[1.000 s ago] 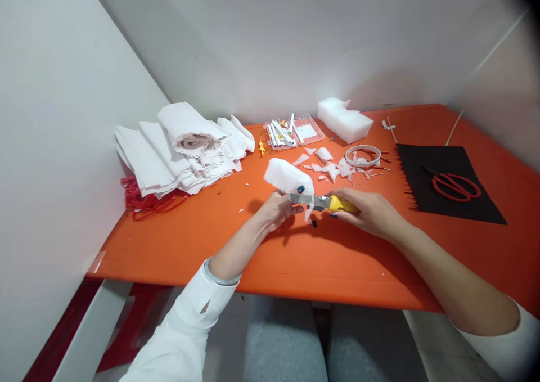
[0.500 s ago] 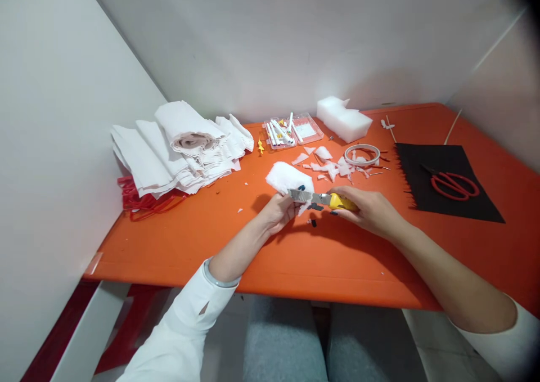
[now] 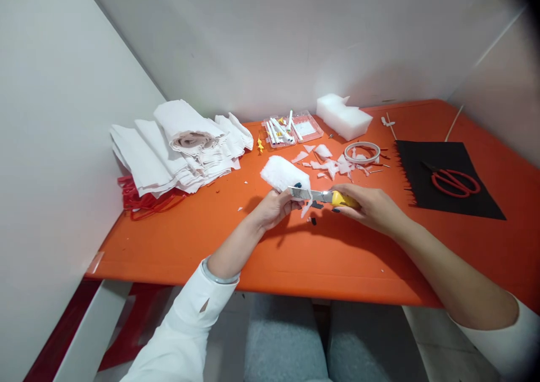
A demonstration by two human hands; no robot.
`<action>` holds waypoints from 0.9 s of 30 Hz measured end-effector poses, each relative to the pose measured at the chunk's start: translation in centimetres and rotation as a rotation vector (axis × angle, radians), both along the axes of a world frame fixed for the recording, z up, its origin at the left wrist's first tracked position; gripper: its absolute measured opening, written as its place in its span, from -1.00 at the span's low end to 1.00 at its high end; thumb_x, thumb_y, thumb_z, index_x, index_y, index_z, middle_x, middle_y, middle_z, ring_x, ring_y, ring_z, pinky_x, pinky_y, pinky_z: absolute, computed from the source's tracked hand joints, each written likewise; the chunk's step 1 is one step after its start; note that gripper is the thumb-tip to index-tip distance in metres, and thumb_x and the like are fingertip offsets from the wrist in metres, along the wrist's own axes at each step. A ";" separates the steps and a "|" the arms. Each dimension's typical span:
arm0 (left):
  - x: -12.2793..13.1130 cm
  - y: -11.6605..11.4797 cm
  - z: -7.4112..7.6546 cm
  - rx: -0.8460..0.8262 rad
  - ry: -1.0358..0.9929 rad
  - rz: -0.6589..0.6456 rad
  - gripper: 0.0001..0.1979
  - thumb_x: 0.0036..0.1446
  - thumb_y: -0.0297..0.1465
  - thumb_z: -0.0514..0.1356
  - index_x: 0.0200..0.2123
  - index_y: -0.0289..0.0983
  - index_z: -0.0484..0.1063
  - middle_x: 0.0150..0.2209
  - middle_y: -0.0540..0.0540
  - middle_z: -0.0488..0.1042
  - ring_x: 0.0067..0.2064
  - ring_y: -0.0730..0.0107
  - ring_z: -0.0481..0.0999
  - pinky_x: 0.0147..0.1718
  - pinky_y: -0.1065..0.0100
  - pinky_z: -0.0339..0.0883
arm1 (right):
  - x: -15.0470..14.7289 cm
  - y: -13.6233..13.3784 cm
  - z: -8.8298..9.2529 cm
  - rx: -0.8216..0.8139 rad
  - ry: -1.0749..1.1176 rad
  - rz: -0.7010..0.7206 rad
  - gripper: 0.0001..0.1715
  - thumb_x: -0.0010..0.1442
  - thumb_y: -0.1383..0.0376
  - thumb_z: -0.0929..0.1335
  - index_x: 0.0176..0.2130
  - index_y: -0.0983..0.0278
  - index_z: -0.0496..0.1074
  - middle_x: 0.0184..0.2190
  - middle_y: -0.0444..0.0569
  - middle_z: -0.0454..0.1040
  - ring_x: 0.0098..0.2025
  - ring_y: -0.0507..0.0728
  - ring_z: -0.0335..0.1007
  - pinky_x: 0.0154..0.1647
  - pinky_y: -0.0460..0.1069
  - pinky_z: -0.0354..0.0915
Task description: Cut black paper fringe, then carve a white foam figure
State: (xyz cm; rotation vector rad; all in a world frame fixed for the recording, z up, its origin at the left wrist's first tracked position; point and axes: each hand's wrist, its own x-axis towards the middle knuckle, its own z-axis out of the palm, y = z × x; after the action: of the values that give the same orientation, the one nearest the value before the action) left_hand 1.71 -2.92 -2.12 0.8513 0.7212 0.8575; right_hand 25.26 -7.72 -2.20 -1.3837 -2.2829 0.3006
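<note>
My left hand (image 3: 274, 206) is closed on a rounded piece of white foam (image 3: 283, 174), thumb on its near edge. In my right hand (image 3: 369, 207) is a yellow utility knife (image 3: 345, 199), gripped by its handle. The knife's wide blade points left and lies along the near right edge of the foam, by my left thumb. A thin strip of foam (image 3: 309, 204) hangs down at the blade, seemingly still attached. Small black scraps (image 3: 314, 221) lie on the table just below the blade.
Foam scraps (image 3: 331, 168) and a roll of tape (image 3: 361, 153) lie beyond my hands, before a foam block (image 3: 343, 117) and a marker box (image 3: 280, 133). Red-handled scissors (image 3: 455, 184) rest on black sheet (image 3: 476, 205) at right. White paper (image 3: 185, 129) is stacked left.
My left hand and the foam have shifted slightly left and away from me. The thin strip hangs lower and more apart from the foam's edge. The knife has barely moved.
</note>
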 end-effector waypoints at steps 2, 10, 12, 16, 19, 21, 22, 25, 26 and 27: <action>0.1 -0.1 -0.1 0.004 -0.001 -0.027 -0.63 -0.27 -0.19 0.46 -0.50 -0.34 0.47 -0.53 -0.02 0.46 -0.49 0.52 0.39 -0.43 0.43 0.28 | 0.0 -0.1 0.1 -0.008 0.009 0.015 -0.65 0.24 0.12 0.29 -0.01 0.18 0.35 -0.29 -0.03 0.53 -0.39 0.13 0.43 -0.39 -0.05 0.20; -0.4 0.0 0.6 0.036 0.032 0.004 -0.63 -0.31 -0.24 0.48 -0.55 -0.36 0.45 -0.61 0.01 0.40 -0.53 0.56 0.34 -0.48 0.47 0.26 | 0.0 0.0 0.0 0.023 0.011 0.028 -0.65 0.24 0.14 0.28 -0.01 0.20 0.36 -0.29 -0.03 0.53 -0.40 0.10 0.43 -0.40 -0.07 0.21; -0.4 -0.1 0.7 0.033 0.029 -0.009 -0.63 -0.29 -0.22 0.47 -0.55 -0.37 0.46 -0.60 0.00 0.40 -0.52 0.54 0.36 -0.47 0.46 0.27 | 0.1 0.0 0.0 0.033 0.010 0.032 -0.65 0.24 0.14 0.29 -0.01 0.21 0.35 -0.30 -0.04 0.53 -0.40 0.09 0.42 -0.40 -0.08 0.20; 0.1 -0.6 0.6 0.036 0.047 -0.052 -0.62 -0.34 -0.22 0.48 -0.55 -0.38 0.47 -0.57 -0.03 0.44 -0.51 0.52 0.37 -0.49 0.45 0.25 | -0.2 -0.1 0.2 0.041 0.026 0.063 -0.66 0.25 0.14 0.29 -0.03 0.22 0.36 -0.29 -0.05 0.53 -0.39 0.08 0.43 -0.40 -0.09 0.20; 0.4 -0.8 0.6 0.037 0.037 -0.073 -0.63 -0.34 -0.22 0.48 -0.55 -0.37 0.48 -0.56 -0.03 0.45 -0.49 0.51 0.38 -0.48 0.45 0.24 | -0.3 -0.1 0.3 0.044 0.037 0.071 -0.66 0.26 0.13 0.28 -0.02 0.22 0.35 -0.29 -0.05 0.53 -0.39 0.08 0.43 -0.40 -0.09 0.20; 0.3 -0.8 0.7 0.040 0.019 -0.064 -0.61 -0.32 -0.18 0.47 -0.57 -0.36 0.47 -0.58 -0.02 0.42 -0.50 0.53 0.36 -0.48 0.45 0.24 | -0.3 -0.1 0.2 0.049 0.039 0.059 -0.66 0.26 0.14 0.28 -0.02 0.23 0.35 -0.31 -0.04 0.52 -0.40 0.08 0.42 -0.40 -0.08 0.20; 0.3 -0.8 0.7 0.039 0.013 -0.057 -0.60 -0.33 -0.17 0.47 -0.58 -0.36 0.46 -0.59 -0.01 0.41 -0.50 0.54 0.36 -0.47 0.46 0.24 | -0.2 -0.1 0.2 0.052 0.037 0.047 -0.66 0.26 0.14 0.28 -0.02 0.23 0.35 -0.32 -0.04 0.52 -0.41 0.08 0.41 -0.41 -0.08 0.20; 0.3 -0.7 0.8 0.029 0.006 -0.036 -0.60 -0.34 -0.18 0.48 -0.58 -0.36 0.44 -0.59 0.02 0.39 -0.50 0.56 0.34 -0.47 0.47 0.23 | -0.1 -0.1 0.1 0.054 0.021 0.022 -0.66 0.25 0.15 0.29 -0.02 0.23 0.35 -0.34 -0.04 0.52 -0.43 0.08 0.40 -0.43 -0.08 0.19; 0.3 -0.8 0.8 0.027 0.017 -0.033 -0.60 -0.35 -0.19 0.48 -0.57 -0.36 0.43 -0.59 0.02 0.39 -0.50 0.56 0.34 -0.47 0.47 0.22 | -0.1 -0.1 0.0 0.052 0.019 0.024 -0.66 0.24 0.15 0.29 -0.03 0.23 0.35 -0.34 -0.04 0.52 -0.43 0.09 0.41 -0.42 -0.08 0.19; 0.4 -0.8 0.7 0.031 0.034 -0.040 -0.59 -0.35 -0.20 0.48 -0.58 -0.36 0.43 -0.59 0.02 0.38 -0.50 0.56 0.34 -0.47 0.46 0.22 | -0.1 -0.1 0.0 0.050 0.020 0.031 -0.66 0.24 0.15 0.30 -0.03 0.23 0.35 -0.32 -0.04 0.52 -0.42 0.09 0.41 -0.41 -0.08 0.20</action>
State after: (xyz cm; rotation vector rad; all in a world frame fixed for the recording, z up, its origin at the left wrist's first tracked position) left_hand 2.07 -3.70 -1.40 0.9066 0.7196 0.8217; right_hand 25.16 -7.77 -2.19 -1.3159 -2.2821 0.2647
